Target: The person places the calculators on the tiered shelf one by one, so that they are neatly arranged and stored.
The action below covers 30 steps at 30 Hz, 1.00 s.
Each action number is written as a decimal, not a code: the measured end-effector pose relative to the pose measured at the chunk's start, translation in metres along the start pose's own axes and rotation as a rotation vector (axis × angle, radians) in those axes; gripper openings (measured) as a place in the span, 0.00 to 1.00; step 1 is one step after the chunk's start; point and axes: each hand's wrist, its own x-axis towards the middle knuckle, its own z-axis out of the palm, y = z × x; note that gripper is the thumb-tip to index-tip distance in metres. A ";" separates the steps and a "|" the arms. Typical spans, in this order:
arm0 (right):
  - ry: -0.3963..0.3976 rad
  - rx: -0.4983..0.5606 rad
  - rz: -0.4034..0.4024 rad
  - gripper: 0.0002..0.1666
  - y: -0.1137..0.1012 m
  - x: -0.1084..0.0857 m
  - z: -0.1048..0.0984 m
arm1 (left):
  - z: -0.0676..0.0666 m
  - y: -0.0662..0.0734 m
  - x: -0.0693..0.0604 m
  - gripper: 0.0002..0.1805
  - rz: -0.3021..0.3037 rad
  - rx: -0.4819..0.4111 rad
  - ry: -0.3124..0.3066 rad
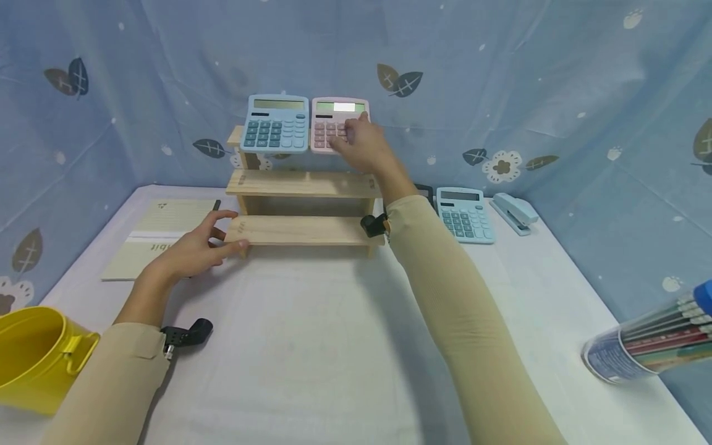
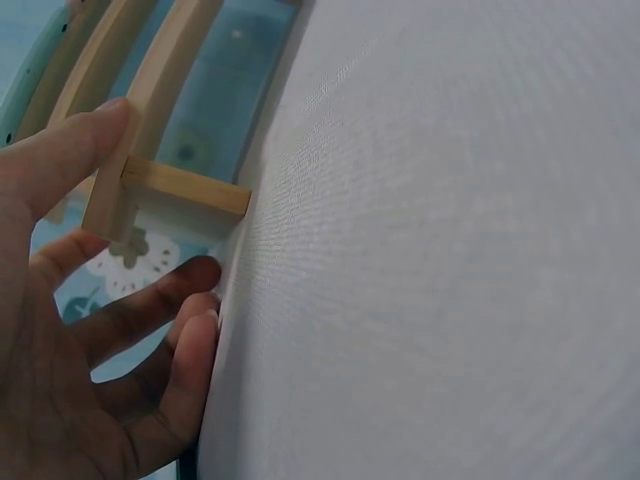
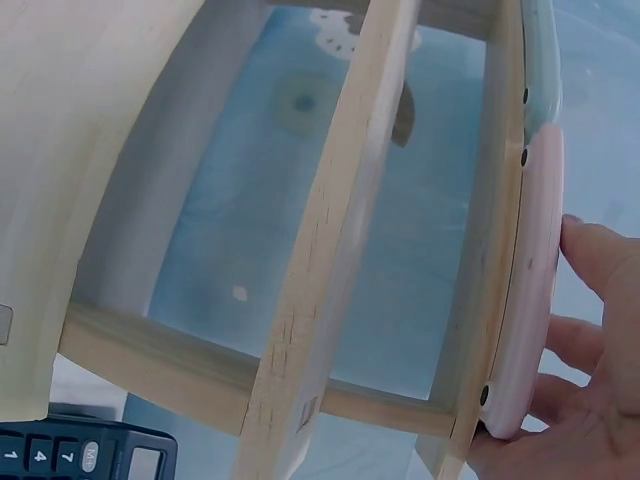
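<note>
A three-tier wooden shelf [image 1: 306, 230] stands at the back of the table. On its top tier a blue calculator [image 1: 276, 123] and a pink calculator [image 1: 324, 127] lean side by side, faces outward. My right hand [image 1: 364, 145] holds the pink one at its right side, thumb over the keys; in the right wrist view the calculator's [image 3: 532, 290] back lies against the top board. At the lowest tier's left end my left hand [image 1: 191, 247] grips the board, thumb on its front edge; the left wrist view shows its other fingers behind and beyond the board [image 2: 150, 100].
Behind my left hand lies a notebook [image 1: 167, 222]. Right of the shelf are a partly hidden black calculator [image 1: 425, 193], another blue calculator [image 1: 464, 216] and a stapler [image 1: 514, 213]. A yellow bucket [image 1: 61, 371] stands front left, a pencil tub [image 1: 617, 358] front right.
</note>
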 end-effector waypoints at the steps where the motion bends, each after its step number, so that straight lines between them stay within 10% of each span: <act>1: 0.000 0.008 -0.005 0.40 0.001 0.000 0.000 | 0.000 0.000 0.000 0.52 0.000 0.000 0.001; 18: -0.017 0.003 -0.016 0.43 0.006 -0.004 0.002 | 0.000 0.002 -0.002 0.52 -0.015 -0.015 -0.001; 30: 0.035 0.188 -0.109 0.49 0.030 -0.020 -0.012 | 0.000 0.002 -0.001 0.51 -0.007 -0.012 -0.009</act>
